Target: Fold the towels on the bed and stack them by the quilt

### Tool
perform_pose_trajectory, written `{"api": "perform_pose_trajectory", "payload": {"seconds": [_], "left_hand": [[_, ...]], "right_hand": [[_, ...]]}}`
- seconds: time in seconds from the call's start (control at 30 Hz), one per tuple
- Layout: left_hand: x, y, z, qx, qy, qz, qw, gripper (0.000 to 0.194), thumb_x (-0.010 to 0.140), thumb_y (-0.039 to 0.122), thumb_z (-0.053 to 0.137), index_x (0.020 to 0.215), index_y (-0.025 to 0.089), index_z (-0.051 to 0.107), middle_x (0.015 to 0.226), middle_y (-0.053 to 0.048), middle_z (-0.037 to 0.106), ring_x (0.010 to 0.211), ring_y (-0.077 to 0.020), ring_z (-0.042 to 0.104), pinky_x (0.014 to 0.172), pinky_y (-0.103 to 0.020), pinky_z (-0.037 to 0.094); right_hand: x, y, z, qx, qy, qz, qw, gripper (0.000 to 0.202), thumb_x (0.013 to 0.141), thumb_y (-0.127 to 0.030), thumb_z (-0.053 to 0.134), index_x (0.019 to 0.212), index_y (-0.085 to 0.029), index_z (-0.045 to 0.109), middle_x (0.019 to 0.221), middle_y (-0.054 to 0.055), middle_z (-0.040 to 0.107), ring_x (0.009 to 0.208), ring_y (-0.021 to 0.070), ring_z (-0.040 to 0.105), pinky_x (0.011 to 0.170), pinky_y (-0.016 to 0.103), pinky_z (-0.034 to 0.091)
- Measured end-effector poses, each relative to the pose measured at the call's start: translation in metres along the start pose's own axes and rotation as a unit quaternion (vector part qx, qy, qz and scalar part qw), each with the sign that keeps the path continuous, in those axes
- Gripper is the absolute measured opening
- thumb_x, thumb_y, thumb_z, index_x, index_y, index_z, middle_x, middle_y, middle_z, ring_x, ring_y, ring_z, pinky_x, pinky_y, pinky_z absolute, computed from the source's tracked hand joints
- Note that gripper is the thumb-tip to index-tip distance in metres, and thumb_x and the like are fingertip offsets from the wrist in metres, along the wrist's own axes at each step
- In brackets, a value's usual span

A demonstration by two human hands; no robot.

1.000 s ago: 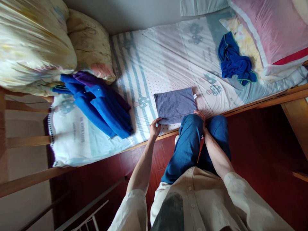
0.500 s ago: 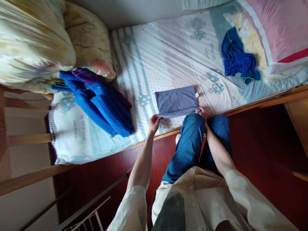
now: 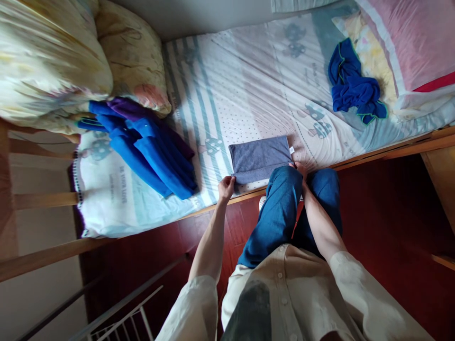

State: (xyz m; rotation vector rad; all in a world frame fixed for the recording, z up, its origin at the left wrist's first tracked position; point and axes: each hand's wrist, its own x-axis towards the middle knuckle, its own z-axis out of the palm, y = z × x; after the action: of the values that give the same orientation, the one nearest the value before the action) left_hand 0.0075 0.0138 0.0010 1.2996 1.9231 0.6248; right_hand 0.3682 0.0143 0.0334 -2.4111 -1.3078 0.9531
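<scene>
A grey towel [image 3: 261,154] with a small white tag lies on the bed near its front edge, a strip folded over along its near side. My left hand [image 3: 226,188] pinches the near left corner of that strip. At the near right corner, my right hand [image 3: 299,169] grips the cloth, its fingers partly hidden behind my raised knee. The towel stays flat on the sheet between both hands.
Blue and purple cloths [image 3: 149,147] lie to the left beside yellowish pillows [image 3: 131,57]. A crumpled blue cloth [image 3: 355,85] rests at the right near a pink pillow [image 3: 419,42]. A wooden bed rail [image 3: 391,154] edges the mattress; a white metal rack [image 3: 133,312] stands lower left.
The near strip of the towel now lies wider and flatter, and its far edge has come closer to me. My left hand has moved slightly down, still pinching the corner.
</scene>
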Motion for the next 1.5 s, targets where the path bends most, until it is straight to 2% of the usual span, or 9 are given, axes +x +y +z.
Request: {"api": "perform_pose_trajectory", "payload": {"seconds": [0.1, 0.27, 0.57, 0.7, 1.5], "left_hand": [[-0.003, -0.001, 0.006, 0.005, 0.008, -0.013, 1.0, 0.037, 0.086, 0.054, 0.058, 0.081, 0.019, 0.067, 0.075, -0.008, 0.072, 0.076, -0.0228, 0.066, 0.07, -0.032, 0.05], [-0.002, -0.004, 0.01, 0.021, 0.013, -0.012, 1.0, 0.036, 0.086, 0.054, 0.06, 0.081, 0.02, 0.068, 0.075, -0.007, 0.073, 0.08, -0.0241, 0.067, 0.074, -0.032, 0.051], [0.0, -0.008, 0.017, 0.015, 0.016, -0.024, 0.999, 0.027, 0.088, 0.045, 0.059, 0.082, 0.02, 0.067, 0.08, -0.008, 0.073, 0.082, -0.0234, 0.067, 0.077, -0.032, 0.05], [0.0, -0.009, 0.017, 0.011, 0.011, -0.028, 0.999, 0.026, 0.089, 0.044, 0.06, 0.084, 0.019, 0.067, 0.08, -0.008, 0.073, 0.085, -0.0239, 0.067, 0.077, -0.032, 0.051], [0.0, -0.004, 0.016, 0.036, 0.004, -0.033, 0.999, 0.022, 0.09, 0.039, 0.058, 0.085, 0.019, 0.065, 0.082, -0.008, 0.072, 0.084, -0.023, 0.066, 0.077, -0.031, 0.049]], "right_hand": [[0.0, -0.001, -0.003, -0.009, -0.007, -0.009, 1.0, 0.029, 0.103, -0.034, 0.056, 0.108, -0.015, 0.077, 0.106, 0.014, 0.08, 0.093, 0.022, 0.068, 0.076, 0.025, 0.042], [0.002, -0.004, -0.005, -0.017, -0.009, -0.003, 1.0, 0.033, 0.103, -0.034, 0.053, 0.107, -0.013, 0.078, 0.106, 0.015, 0.08, 0.091, 0.021, 0.067, 0.075, 0.025, 0.041], [0.001, -0.01, -0.003, -0.011, -0.013, 0.02, 1.0, 0.034, 0.104, -0.033, 0.055, 0.119, -0.013, 0.077, 0.117, 0.015, 0.08, 0.098, 0.0205, 0.069, 0.08, 0.025, 0.044], [0.001, -0.012, -0.003, -0.007, -0.014, 0.028, 0.999, 0.035, 0.103, -0.033, 0.056, 0.121, -0.01, 0.076, 0.118, 0.015, 0.079, 0.101, 0.0213, 0.069, 0.082, 0.026, 0.045], [0.003, -0.007, 0.002, 0.016, -0.008, 0.041, 0.999, 0.03, 0.101, -0.031, 0.059, 0.118, -0.014, 0.077, 0.12, 0.014, 0.079, 0.104, 0.0214, 0.07, 0.084, 0.026, 0.046]]}}
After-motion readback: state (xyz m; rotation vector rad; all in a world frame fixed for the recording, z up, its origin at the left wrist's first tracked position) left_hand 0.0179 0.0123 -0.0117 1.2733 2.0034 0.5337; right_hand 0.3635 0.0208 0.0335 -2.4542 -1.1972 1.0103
